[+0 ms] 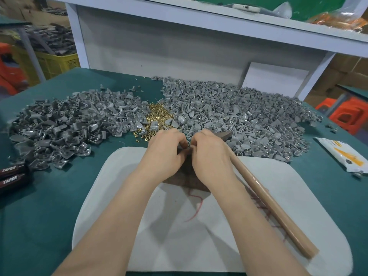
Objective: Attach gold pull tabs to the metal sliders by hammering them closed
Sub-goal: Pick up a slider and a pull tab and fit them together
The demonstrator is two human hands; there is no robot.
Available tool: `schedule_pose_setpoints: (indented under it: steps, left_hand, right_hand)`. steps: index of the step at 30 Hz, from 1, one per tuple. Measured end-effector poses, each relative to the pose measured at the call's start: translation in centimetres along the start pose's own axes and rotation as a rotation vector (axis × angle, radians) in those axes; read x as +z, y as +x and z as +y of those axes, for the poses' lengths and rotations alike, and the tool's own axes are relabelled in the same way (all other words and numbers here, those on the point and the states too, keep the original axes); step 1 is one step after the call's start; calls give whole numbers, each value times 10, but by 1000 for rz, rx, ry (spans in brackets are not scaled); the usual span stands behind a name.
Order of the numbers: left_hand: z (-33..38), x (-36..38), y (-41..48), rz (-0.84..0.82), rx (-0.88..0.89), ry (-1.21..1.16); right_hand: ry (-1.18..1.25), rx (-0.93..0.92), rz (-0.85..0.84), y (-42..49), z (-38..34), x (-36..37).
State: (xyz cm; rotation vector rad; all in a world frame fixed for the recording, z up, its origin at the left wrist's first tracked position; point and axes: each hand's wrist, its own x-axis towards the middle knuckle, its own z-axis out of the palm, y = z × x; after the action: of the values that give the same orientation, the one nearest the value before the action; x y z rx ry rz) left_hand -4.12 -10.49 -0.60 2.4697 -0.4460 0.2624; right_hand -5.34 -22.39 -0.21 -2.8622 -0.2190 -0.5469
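Observation:
My left hand and my right hand meet over a dark block on the white pad. Both have curled fingers pinching a small grey part between them; the part is mostly hidden. A hammer with a wooden handle lies on the pad under my right wrist, its dark head beside the right pile. A small heap of gold pieces sits just beyond my hands, between two big piles of grey metal parts.
Green cloth covers the table. Two dark "TAPER" tools lie at the left edge. A white and yellow packet lies at the right. A white shelf unit stands behind the piles.

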Motion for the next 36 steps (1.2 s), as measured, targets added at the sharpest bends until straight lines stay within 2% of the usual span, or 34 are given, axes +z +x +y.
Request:
schedule_pose_setpoints:
  steps: [14,18,21,30,32,34,36]
  left_hand:
    - [0,-1,0,-4,7,16]
    - [1,0,-1,3,-2,3]
    - [2,-1,-2,9,-8,3]
    - [-1,-1,-2,15,-18,-12]
    - [-2,-1,-3,18,-9,-9]
    - [-2,-1,-2,13,-2,-12]
    - [-3,-1,-2,8,-9,-22]
  right_hand:
    - [-36,-3,-125,8,-1,-11]
    - [59,68,-163,9,3,-13]
    - [152,109,-163,8,4,-15]
    - [170,60,-95,5,10,-5]
    - [308,108,-79,4,18,-8]
    - [396,213,9,3,34,-15]
    - [295,341,45,-1,57,-21]
